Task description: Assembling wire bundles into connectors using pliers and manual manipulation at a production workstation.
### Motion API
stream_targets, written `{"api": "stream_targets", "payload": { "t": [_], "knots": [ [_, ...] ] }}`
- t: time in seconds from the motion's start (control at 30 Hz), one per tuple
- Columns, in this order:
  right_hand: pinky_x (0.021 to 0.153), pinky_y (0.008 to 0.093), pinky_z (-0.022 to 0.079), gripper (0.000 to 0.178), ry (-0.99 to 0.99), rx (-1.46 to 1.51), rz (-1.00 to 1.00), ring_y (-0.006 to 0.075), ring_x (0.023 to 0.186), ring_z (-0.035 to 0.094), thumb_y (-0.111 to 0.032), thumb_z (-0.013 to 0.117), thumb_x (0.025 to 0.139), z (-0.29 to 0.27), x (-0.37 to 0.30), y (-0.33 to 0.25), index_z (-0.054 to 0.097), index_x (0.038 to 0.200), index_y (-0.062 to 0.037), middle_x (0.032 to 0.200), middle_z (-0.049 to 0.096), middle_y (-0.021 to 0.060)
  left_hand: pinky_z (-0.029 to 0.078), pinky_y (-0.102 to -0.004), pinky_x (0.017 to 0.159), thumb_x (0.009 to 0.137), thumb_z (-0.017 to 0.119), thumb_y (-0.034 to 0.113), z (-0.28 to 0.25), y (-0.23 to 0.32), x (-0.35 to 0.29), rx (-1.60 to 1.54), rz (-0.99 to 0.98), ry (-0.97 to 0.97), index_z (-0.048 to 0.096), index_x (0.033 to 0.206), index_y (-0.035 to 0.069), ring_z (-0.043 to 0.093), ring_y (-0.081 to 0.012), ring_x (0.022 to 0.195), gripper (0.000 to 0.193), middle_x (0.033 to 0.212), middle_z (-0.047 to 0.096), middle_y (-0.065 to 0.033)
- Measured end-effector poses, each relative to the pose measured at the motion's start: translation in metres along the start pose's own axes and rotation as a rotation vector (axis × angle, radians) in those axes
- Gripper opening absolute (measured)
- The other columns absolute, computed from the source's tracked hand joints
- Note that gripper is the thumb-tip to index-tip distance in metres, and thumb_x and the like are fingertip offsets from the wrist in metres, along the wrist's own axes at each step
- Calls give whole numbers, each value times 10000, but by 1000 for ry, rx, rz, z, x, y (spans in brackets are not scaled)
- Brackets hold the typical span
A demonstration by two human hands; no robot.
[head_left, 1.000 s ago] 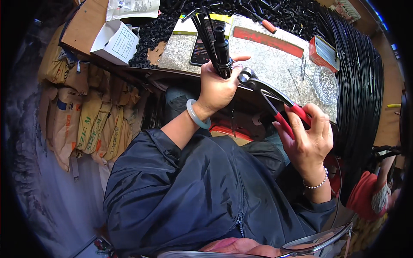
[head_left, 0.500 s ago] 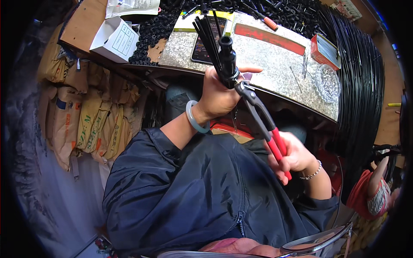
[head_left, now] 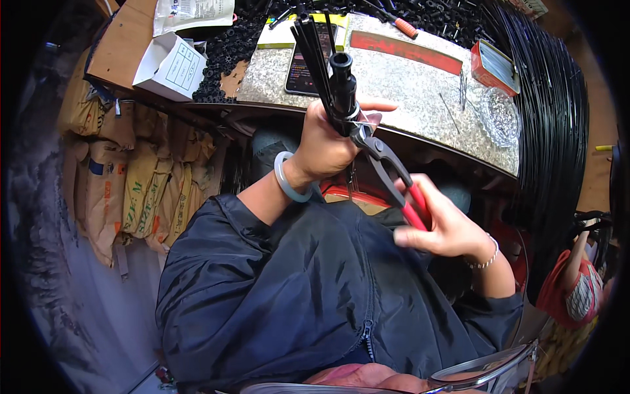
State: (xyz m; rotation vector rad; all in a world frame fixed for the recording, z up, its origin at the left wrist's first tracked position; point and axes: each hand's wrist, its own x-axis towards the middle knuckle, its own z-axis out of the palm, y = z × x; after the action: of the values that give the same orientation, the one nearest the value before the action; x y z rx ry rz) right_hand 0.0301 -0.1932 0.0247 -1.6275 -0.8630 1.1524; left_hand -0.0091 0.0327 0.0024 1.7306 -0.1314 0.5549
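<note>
My left hand is closed around a black umbrella frame, made up of a tubular hub and slender ribs that stick up. Its index finger stretches out to the right. In my right hand are red-handled end-cutting pincers, the fingers wrapped on the grips and the thumb along the lower one. The pincers' jaws meet the base of the hub, just beside my left fingers. A thin bit of wire shows at the jaws; its far end is hidden.
A phone lies on the stone-topped bench. Around it are a red strip, an orange-handled tool, a tin, and a glass dish. Black rods hang at the right; a white box stands left.
My right hand has shifted up and left along the pincers, and the handles have spread slightly. My left hand keeps its hold on the umbrella frame.
</note>
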Motion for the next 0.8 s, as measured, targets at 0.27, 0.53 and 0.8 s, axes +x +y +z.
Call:
{"api": "stream_targets", "payload": {
  "t": [0.27, 0.53, 0.8],
  "knots": [
    [474, 251, 451, 538, -211, 376, 236, 159, 554, 601, -106, 716, 775, -8, -1, -13, 410, 1202, 9, 722, 588, 87, 318, -237, 566, 787, 628, -39, 3, -4, -3, -107, -9, 34, 711, 926, -1, 422, -85, 626, 167, 680, 457, 4],
    [915, 316, 423, 536, 113, -389, -82, 241, 1005, 553, -19, 466, 901, -8, -3, -8, 310, 1414, -25, 1204, 518, 153, 333, -226, 562, 809, 629, -14, 3, -10, -5, -209, -81, 27, 711, 941, 3, 426, -70, 617, 156, 690, 460, 13],
    [781, 287, 455, 415, 115, -218, -76, 149, 820, 533, -90, 425, 955, -8, -4, -9, 365, 1360, -20, 1003, 562, 88, 341, -237, 563, 769, 650, -24, 4, -9, -4, -105, -30, 63, 722, 923, 25, 429, -85, 619, 177, 687, 442, 13]
  ]
}}
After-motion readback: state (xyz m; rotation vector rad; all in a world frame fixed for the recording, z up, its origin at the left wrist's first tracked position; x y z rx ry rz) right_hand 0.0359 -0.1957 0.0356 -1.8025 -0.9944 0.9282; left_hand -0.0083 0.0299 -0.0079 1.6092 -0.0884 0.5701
